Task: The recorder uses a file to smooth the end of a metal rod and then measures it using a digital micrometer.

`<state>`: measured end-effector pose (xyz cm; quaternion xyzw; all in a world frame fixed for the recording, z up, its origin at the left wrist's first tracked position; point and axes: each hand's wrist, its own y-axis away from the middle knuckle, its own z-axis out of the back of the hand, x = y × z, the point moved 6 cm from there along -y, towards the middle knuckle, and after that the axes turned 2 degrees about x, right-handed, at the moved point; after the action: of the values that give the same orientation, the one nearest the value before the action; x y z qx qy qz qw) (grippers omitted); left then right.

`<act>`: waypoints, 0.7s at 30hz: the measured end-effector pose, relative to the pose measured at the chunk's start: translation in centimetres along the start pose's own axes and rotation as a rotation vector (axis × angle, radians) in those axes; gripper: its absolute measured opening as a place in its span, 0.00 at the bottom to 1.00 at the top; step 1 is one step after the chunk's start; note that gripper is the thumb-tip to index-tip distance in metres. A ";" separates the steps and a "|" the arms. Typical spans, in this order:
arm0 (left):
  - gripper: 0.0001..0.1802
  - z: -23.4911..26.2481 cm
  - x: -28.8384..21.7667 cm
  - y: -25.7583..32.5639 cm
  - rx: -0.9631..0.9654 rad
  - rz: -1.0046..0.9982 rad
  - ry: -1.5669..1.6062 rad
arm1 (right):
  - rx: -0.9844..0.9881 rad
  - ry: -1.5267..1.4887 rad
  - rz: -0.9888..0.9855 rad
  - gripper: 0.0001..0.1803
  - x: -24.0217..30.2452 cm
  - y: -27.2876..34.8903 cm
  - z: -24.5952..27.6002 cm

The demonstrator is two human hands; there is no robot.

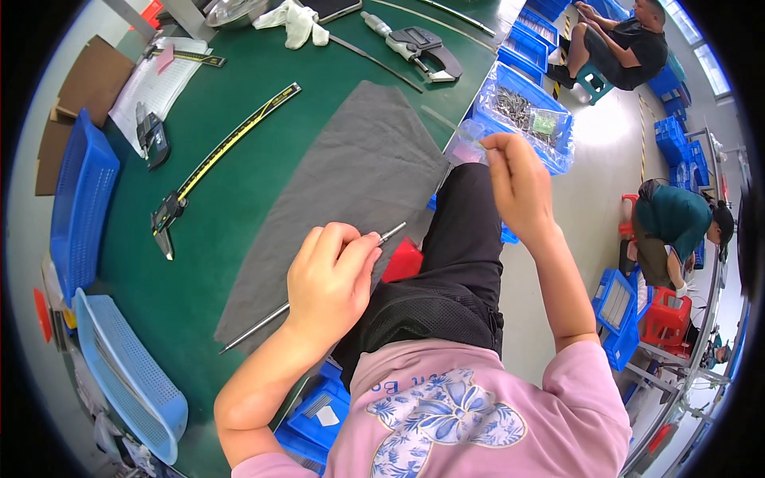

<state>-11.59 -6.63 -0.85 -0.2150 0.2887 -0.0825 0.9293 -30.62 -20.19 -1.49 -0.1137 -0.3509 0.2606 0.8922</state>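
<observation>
My left hand (331, 279) grips a long thin metal rod (255, 327) that lies slanted across a grey cloth (351, 175) on the green table (239, 207); the rod's tip (396, 230) pokes out past my fingers. My right hand (518, 183) is raised over my lap and pinches a second thin rod (450, 125) by its end, holding it in the air near a blue bin of metal parts (526, 111).
A long caliper (215, 159) lies left of the cloth. A digital caliper (422, 48), white gloves (299, 22) and paper sheets (155, 84) sit at the table's far side. Blue baskets (80, 207) line the left edge. Two other people sit at right.
</observation>
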 end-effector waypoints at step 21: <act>0.10 0.2 0.0 -0.2 -0.033 0.013 0.029 | 0.156 -0.390 -0.099 0.07 5.4 6.6 -2.5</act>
<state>-11.47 -6.70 -0.58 -0.2273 0.3047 -0.0747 0.9219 -28.09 -11.72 -2.82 0.0259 -0.5009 0.2598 0.8252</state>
